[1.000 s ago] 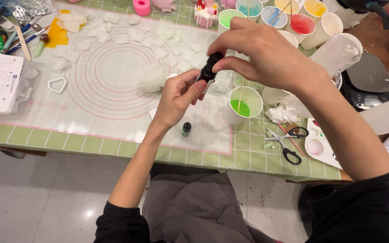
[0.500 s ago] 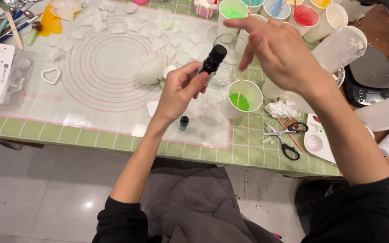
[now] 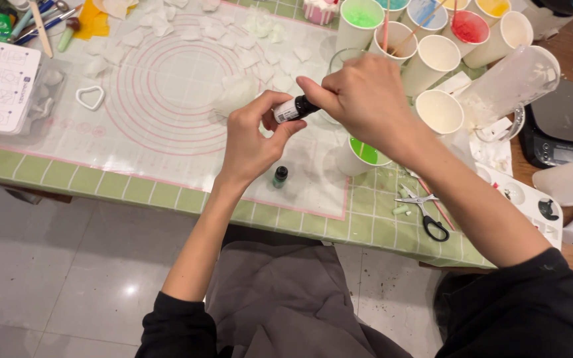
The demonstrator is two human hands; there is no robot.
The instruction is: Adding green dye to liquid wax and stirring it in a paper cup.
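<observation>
hands: left hand [image 3: 250,142] and right hand [image 3: 359,99] clamped on small bottle [image 3: 295,109] | paper cup [image 3: 361,158]: green liquid

Black long sleeves pushed up, grey apron over lap

Small dark bottle [image 3: 294,109] with a white label, held tilted almost level above the worktop, its base gripped by the left hand [image 3: 250,142] and its black cap end pinched by the right hand [image 3: 359,99].

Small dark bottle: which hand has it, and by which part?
Both: left hand grips the small dark bottle at its labelled body; right hand pinches its dark top end.
</observation>
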